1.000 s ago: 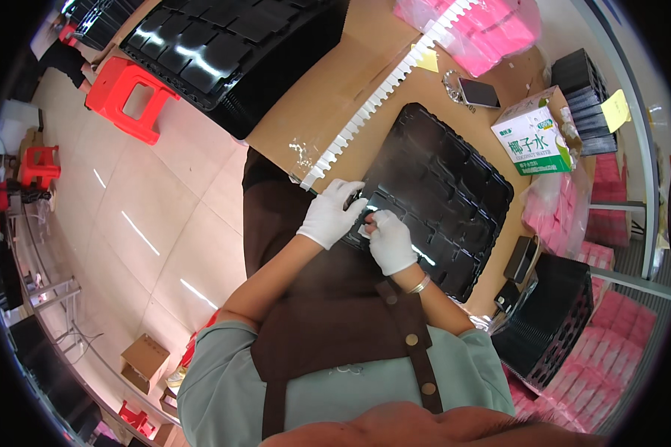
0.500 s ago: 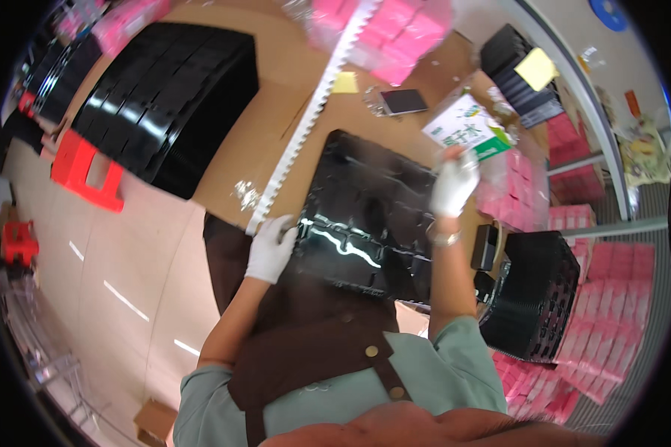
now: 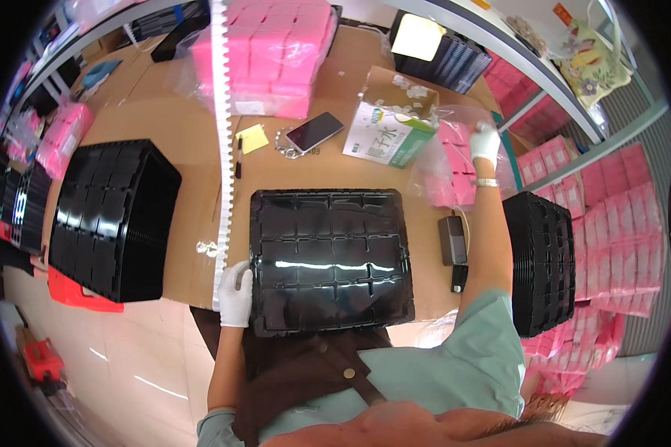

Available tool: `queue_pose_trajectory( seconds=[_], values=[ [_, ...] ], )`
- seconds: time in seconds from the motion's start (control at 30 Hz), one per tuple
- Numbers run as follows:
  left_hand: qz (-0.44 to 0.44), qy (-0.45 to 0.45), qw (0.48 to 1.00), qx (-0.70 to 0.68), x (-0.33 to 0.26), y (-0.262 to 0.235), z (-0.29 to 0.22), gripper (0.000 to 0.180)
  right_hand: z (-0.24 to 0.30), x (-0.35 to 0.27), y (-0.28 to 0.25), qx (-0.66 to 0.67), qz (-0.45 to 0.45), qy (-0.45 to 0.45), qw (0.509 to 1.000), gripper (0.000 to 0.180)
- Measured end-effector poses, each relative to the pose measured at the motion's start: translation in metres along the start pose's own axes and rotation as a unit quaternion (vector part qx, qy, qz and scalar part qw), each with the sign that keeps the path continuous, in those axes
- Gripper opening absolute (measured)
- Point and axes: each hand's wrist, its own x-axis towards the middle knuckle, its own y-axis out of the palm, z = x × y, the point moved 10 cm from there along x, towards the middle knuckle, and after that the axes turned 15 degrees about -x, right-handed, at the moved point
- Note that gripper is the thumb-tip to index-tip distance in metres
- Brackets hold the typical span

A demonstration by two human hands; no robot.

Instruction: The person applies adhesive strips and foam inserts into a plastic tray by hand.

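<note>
A black plastic tray point(image 3: 332, 262) with moulded compartments lies flat in front of me at the table's near edge. My left hand point(image 3: 236, 296), in a white glove, is at the tray's left edge with its fingers curled against the rim. My right hand point(image 3: 485, 144), gloved too, reaches far right over a clear plastic bag point(image 3: 429, 167) of pink blocks point(image 3: 453, 165). Its fingers are closed, and what they hold, if anything, is too small to make out. A white-and-green carton point(image 3: 390, 132) stands left of that bag, with small white pieces on its flaps.
Stacks of black trays point(image 3: 112, 220) stand left and right point(image 3: 546, 261). A white toothed strip point(image 3: 222, 149) runs along the table point(image 3: 190, 164). Beyond are a phone point(image 3: 314, 132), a yellow note point(image 3: 253, 138), a pen point(image 3: 238, 158) and a pink bundle point(image 3: 276, 56). A black adapter point(image 3: 451, 240) lies right.
My view has turned, so the tray now appears square to me. My right hand has moved from beside the carton to over the bagged pink blocks. My left hand stays at the tray's left edge.
</note>
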Motion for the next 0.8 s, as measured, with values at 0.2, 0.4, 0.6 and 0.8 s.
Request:
queue_pose_trajectory(
  seconds=[0.2, 0.4, 0.6, 0.8],
  values=[
    [0.039, 0.024, 0.999, -0.002, 0.036, 0.028, -0.023, 0.018, -0.024, -0.136, 0.094, -0.093, 0.34, -0.015, 0.936, 0.019],
    [0.095, 0.05, 0.993, -0.049, 0.061, 0.064, -0.036, 0.018, -0.066, -0.126, 0.077, 0.087, 0.198, 0.067, 0.974, 0.014],
    [0.224, -0.185, 0.924, -0.249, 0.032, 0.144, -0.019, 0.034, -0.07, -0.089, -0.037, 0.325, -0.011, 0.174, 0.929, 0.015],
    [0.36, -0.286, 0.713, -0.53, -0.006, 0.245, -0.091, 0.056, 0.176, -0.204, -0.11, 0.304, 0.227, -0.2, 0.904, 0.009]
  ],
)
